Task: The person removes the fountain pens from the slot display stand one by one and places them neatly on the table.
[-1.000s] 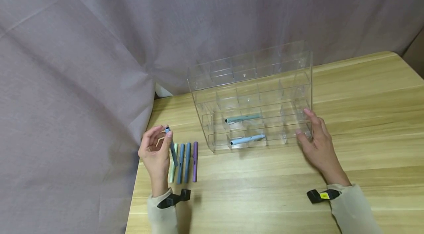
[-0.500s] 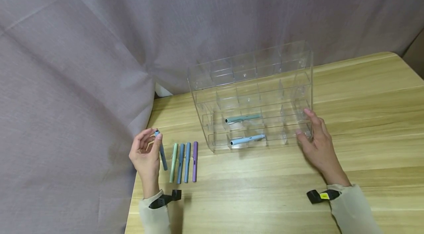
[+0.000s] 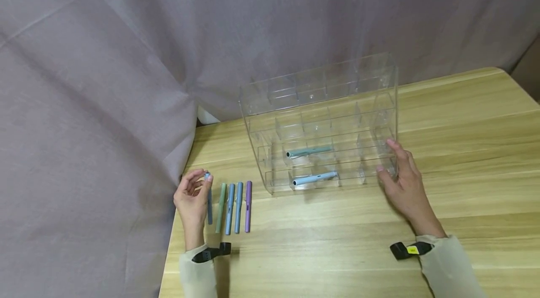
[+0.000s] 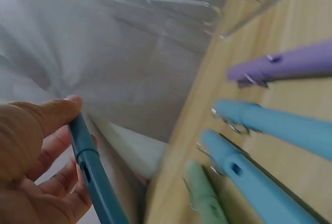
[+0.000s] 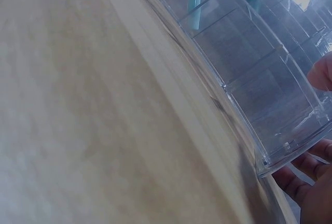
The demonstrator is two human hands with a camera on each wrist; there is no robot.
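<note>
My left hand [image 3: 191, 202] pinches a blue pen [image 3: 209, 206] near its top end, between thumb and fingers. In the left wrist view the held pen [image 4: 98, 182] slants downward, its lower end cut off by the frame. Just right of it, a row of capped pens lies on the table: one green [image 3: 221, 209], two blue [image 3: 229, 209] and one purple [image 3: 248, 206]. My right hand [image 3: 406, 190] grips the right side of a clear acrylic tiered rack [image 3: 278, 178], thumb at the front and fingers behind the side panel [image 5: 295, 159].
A teal pen [image 3: 310, 151] lies in the rack's second tier from the front, and a light blue pen [image 3: 315, 178] in the front tier. Thin clear dividers split the tiers. A grey curtain [image 3: 295, 17] hangs behind and left of the wooden table [image 3: 320, 251].
My left hand carried the blue pen left, away from over the green pen, then slightly back right and toward the table's near side. The pen now points straighter down. My right hand stayed on the rack.
</note>
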